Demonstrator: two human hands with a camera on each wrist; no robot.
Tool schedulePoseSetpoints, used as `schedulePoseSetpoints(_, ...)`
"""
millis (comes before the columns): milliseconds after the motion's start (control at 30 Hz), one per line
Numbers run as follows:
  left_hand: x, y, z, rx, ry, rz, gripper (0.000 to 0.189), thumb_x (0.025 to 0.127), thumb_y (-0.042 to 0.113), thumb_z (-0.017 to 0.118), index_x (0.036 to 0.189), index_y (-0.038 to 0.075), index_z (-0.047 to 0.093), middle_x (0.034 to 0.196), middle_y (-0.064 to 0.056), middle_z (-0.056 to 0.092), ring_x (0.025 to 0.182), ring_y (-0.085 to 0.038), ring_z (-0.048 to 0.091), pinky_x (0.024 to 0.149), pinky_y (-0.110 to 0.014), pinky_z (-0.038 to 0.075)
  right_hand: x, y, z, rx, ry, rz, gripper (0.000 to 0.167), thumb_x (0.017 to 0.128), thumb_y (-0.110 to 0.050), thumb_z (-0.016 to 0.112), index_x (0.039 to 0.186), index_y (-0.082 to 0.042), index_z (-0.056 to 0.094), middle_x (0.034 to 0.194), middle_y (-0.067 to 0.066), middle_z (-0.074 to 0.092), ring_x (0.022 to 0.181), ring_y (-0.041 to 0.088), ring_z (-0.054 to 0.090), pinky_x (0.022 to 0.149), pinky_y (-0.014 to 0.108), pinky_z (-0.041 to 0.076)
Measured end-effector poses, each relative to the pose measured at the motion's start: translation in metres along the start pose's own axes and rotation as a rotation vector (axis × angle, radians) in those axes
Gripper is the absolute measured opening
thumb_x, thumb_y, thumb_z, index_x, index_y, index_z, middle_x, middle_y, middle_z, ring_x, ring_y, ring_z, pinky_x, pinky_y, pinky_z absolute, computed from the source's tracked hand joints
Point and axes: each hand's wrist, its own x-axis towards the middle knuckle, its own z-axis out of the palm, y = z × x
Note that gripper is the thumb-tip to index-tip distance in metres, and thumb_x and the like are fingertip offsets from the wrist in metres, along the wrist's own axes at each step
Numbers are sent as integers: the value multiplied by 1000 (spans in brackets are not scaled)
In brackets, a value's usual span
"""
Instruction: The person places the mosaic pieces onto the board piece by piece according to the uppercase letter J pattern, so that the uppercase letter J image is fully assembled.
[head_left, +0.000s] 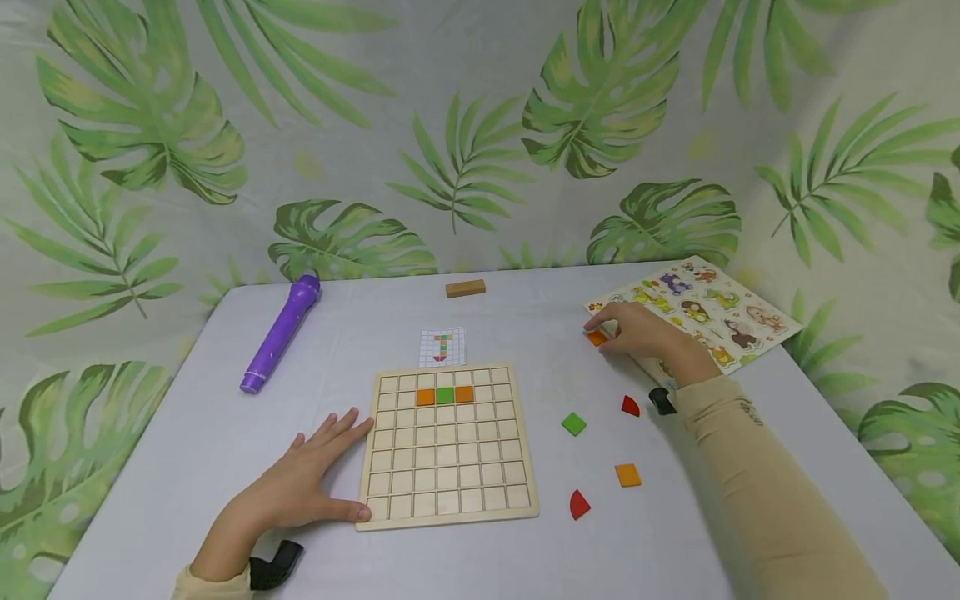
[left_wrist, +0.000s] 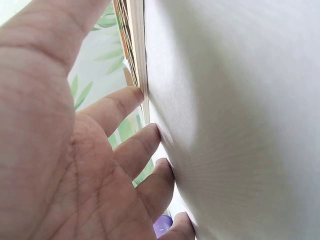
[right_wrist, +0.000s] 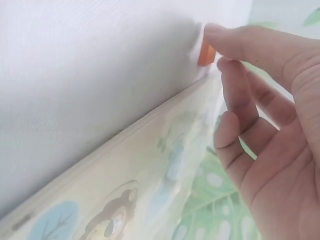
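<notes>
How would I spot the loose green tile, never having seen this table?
On the white table, find the wooden grid board. Just right of it in the head view, the green tile lies flat, turned like a diamond. Its green colour sets it apart from the red wedges and orange square nearby.

One tile is orange — the backdrop green-leafed.
</notes>
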Motion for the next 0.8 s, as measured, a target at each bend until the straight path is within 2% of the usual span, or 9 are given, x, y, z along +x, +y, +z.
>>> schedulePoseSetpoints(300, 0, 0, 0, -6, 11, 7, 119, 71, 68, 90, 168, 22, 38, 177, -17, 28, 163, -53, 20, 119, -86, 15, 3, 4, -2, -44, -20, -10, 31, 97, -3, 76, 128, -5, 76, 143, 27, 63, 110, 35, 63, 98, 54, 56)
schedulePoseSetpoints(800, 1, -1, 0, 2, 2, 1, 120, 70, 68, 90, 168, 22, 38, 177, -17, 28, 163, -53, 20, 119, -86, 16, 5, 5, -3, -64, -19, -11, 29, 96, -3, 77, 125, -2, 78, 136, 27, 67, 104, 34, 68, 95, 52, 58)
